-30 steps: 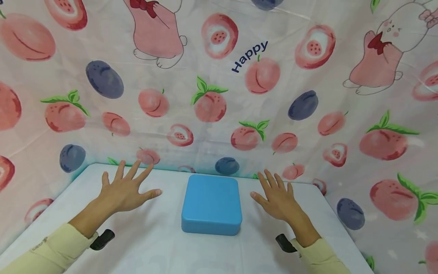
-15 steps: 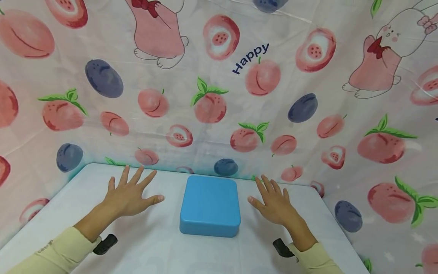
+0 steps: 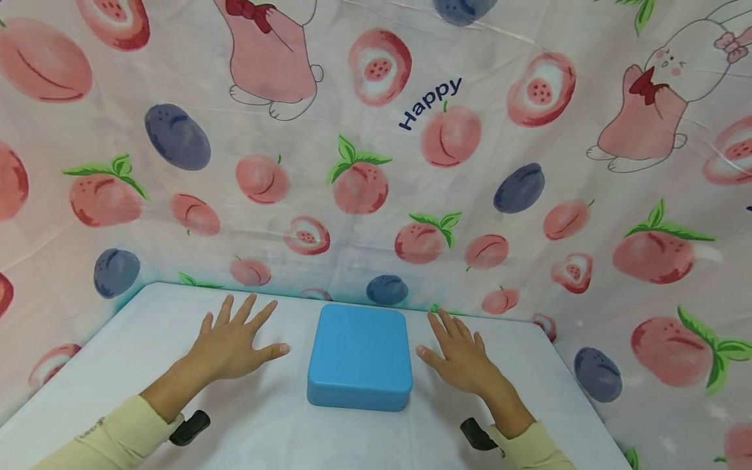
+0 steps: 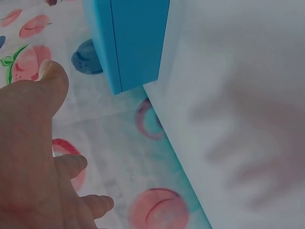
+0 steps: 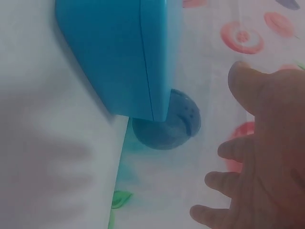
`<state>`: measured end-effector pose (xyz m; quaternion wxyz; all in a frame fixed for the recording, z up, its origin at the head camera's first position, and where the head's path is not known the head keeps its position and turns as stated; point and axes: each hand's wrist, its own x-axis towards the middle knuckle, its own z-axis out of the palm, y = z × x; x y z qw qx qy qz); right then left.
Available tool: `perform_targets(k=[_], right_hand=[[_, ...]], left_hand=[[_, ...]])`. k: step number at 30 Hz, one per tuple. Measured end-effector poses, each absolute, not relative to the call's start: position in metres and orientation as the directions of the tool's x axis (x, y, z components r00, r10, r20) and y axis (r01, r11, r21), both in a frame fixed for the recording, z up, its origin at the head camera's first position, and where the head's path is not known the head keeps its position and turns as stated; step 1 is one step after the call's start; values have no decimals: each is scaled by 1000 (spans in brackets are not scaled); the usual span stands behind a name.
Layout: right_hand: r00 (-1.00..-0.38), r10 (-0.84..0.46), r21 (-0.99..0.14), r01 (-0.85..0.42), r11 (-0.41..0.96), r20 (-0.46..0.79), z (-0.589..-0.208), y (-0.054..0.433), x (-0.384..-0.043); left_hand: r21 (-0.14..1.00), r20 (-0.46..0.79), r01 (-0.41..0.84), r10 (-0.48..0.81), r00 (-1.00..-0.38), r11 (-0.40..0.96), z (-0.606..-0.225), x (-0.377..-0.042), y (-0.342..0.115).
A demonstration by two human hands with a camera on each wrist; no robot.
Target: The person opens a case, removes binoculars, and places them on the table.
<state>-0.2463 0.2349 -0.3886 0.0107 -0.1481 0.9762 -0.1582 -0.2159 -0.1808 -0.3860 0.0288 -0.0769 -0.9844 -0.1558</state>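
Note:
A blue box (image 3: 360, 356) with rounded corners sits on the white table between my two hands. A thin seam runs along its side in both wrist views, near the upper face. To its left, my left hand (image 3: 232, 346) hovers over the table with fingers spread and thumb pointing at the box. On the other side, my right hand (image 3: 461, 359) is held up likewise, fingers apart, a little nearer to the box. Neither hand touches the box, and both hold nothing. The box (image 4: 136, 43) also shows in the left wrist view, and its other side (image 5: 109, 57) in the right wrist view.
The white table (image 3: 264, 431) ends at a cloth (image 3: 352, 130) printed with peaches, plums and rabbits, which hangs behind and at both sides. Black wrist devices (image 3: 190, 428) sit below both sleeve cuffs. Shadows of the hands fall on the tabletop.
Both hands have moved inward toward the box and slightly down in the head view, fingers still spread. The box has stayed in place on the table; the view has shifted slightly.

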Motion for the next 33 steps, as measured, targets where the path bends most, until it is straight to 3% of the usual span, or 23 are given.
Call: perform_targets(k=[13, 20, 33], right_hand=[[-946, -325, -415, -299, 860, 8, -398, 220, -247], [-940, -340, -512, -287, 809, -11, -403, 213, -248], [-962, -264, -743, -128, 657, -67, -410, 198, -247]], left_hand=[[391, 21, 185, 192, -981, 902, -385, -224, -163], [510, -39, 168, 218, -975, 844, -386, -230, -152], [803, -231, -107, 142, -962, 586, -396, -242, -131]])
